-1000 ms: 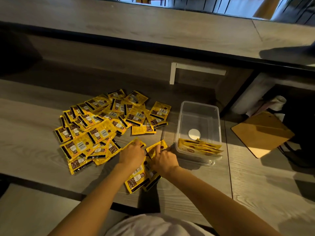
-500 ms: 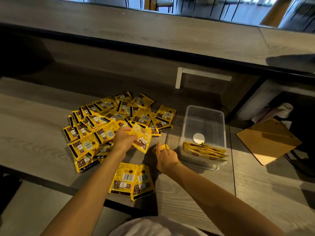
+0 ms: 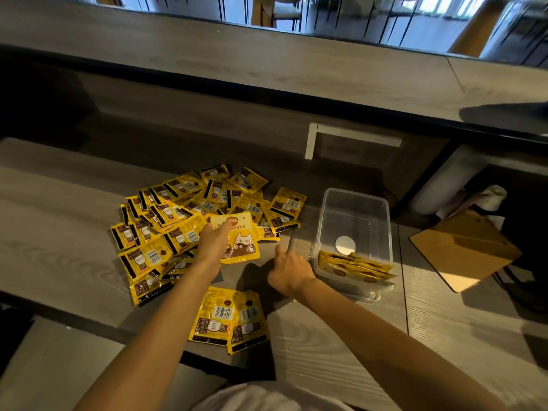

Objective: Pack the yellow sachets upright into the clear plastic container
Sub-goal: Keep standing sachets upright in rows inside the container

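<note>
A heap of yellow sachets [image 3: 178, 221] lies on the wooden table, left of a clear plastic container [image 3: 355, 209]. Several sachets [image 3: 355, 266] stand on edge against the container's near wall. My left hand [image 3: 212, 243] holds one sachet with a cat picture [image 3: 241, 241] by its left edge, face up, just off the heap. My right hand [image 3: 289, 269] hovers beside the container's near left corner, index finger stretched out, with nothing visible in it. Two more sachets [image 3: 228, 318] lie flat near the table's front edge, between my forearms.
A brown clipboard-like board [image 3: 465, 250] lies right of the container. A raised wooden counter [image 3: 267, 63] runs along the back, with a white bracket [image 3: 314, 137] under it. A dark gap with a crumpled cloth [image 3: 492, 197] sits at far right.
My left hand lifted one sachet from near the front edge and turned it face up by the heap. My right hand moved up toward the container and no longer touches a sachet.
</note>
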Demonstrator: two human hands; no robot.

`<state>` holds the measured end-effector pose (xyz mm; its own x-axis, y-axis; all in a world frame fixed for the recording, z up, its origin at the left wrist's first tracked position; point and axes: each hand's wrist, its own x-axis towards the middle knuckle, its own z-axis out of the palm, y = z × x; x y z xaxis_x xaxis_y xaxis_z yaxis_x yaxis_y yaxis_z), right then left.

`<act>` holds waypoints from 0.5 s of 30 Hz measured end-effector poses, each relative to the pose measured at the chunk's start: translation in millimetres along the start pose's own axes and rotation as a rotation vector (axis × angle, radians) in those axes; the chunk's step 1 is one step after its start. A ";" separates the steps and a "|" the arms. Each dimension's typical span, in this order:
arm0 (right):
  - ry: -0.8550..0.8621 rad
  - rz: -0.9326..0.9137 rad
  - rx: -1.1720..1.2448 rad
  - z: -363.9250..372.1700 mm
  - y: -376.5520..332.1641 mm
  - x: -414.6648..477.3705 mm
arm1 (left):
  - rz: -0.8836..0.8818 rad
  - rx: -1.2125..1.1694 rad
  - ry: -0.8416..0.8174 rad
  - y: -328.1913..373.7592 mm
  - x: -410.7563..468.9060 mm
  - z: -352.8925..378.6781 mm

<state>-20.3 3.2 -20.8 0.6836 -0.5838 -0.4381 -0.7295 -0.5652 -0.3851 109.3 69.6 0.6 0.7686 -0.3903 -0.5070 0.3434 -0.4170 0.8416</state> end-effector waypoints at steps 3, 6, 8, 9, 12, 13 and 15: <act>0.151 0.037 0.274 -18.8 -11.6 2.3 | 0.085 -0.064 0.064 6.5 -0.7 0.6; 0.269 0.034 0.444 -42.3 -18.7 4.4 | 0.176 -0.070 0.097 18.5 -3.4 1.7; 0.329 0.025 0.613 -64.4 -14.8 4.0 | 0.229 -0.077 0.095 28.0 -5.0 5.2; 0.374 0.010 0.710 -76.1 -9.5 3.7 | 0.249 -0.079 0.086 33.0 -4.9 8.2; 0.501 -0.016 0.903 -105.3 12.3 2.1 | 0.300 -0.043 0.029 49.4 -8.5 24.5; 0.527 -0.007 0.926 -113.0 20.6 0.4 | 0.325 -0.005 0.006 54.0 -9.7 32.0; 0.583 0.015 0.946 -124.9 38.5 -2.4 | 0.396 0.079 -0.062 63.1 -14.5 49.1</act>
<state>-47.2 -90.1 66.9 0.3992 -0.9120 -0.0944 -0.2915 -0.0286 -0.9562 93.3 8.7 52.0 0.7982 -0.5810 -0.1590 -0.0169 -0.2855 0.9582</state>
